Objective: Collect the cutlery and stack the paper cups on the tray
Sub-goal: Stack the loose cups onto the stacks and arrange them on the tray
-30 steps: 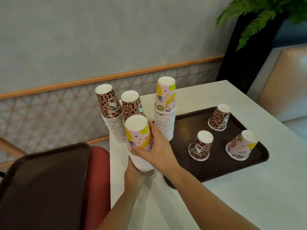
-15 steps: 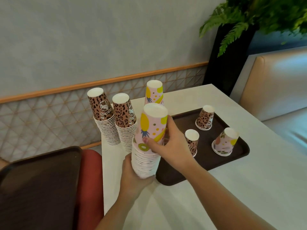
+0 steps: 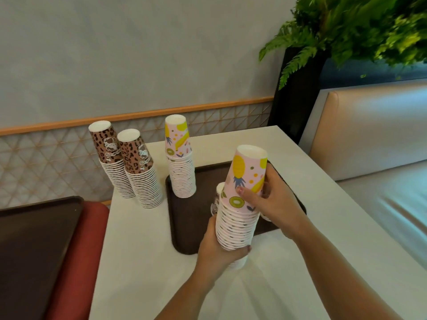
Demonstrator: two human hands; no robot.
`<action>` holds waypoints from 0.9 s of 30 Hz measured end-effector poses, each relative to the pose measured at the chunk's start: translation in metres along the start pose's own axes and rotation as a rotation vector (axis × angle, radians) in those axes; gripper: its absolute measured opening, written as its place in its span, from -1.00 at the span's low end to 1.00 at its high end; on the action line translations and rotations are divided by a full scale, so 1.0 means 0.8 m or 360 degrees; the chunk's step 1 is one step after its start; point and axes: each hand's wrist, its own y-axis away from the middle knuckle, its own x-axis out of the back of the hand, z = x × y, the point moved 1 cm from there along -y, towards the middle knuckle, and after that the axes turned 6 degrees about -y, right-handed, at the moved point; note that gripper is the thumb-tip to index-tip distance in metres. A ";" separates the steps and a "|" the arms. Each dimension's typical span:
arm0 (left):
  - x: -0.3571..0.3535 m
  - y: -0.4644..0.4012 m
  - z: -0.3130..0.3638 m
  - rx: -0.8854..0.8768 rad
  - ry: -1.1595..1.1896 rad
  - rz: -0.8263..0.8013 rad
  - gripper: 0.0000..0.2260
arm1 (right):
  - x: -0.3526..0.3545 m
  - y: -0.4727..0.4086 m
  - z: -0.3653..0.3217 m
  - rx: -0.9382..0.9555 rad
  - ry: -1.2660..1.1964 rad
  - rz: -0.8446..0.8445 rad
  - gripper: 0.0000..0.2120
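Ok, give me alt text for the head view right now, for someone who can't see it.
Both hands hold a tall fruit-print cup stack above the near edge of a dark tray: the left hand grips its base, the right hand its top. Another fruit-print stack stands on the tray; two leopard-print stacks stand on the white table.

The held cup stack [image 3: 238, 218] and the right hand [image 3: 275, 204] cover the middle of the brown tray [image 3: 184, 218]; a cup at 9 o'clock of the stack shows only a sliver. The left hand [image 3: 217, 248] hides the stack's foot. The fern [image 3: 360, 26] at 1 o'clock is blurred and cropped. The second tray [image 3: 34, 239] is cut off at 8 o'clock.
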 end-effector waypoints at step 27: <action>-0.101 -0.041 0.019 0.0180 -0.0070 0.0096 -0.28 | 0.115 -0.067 0.034 0.0087 0.0148 0.0051 -0.58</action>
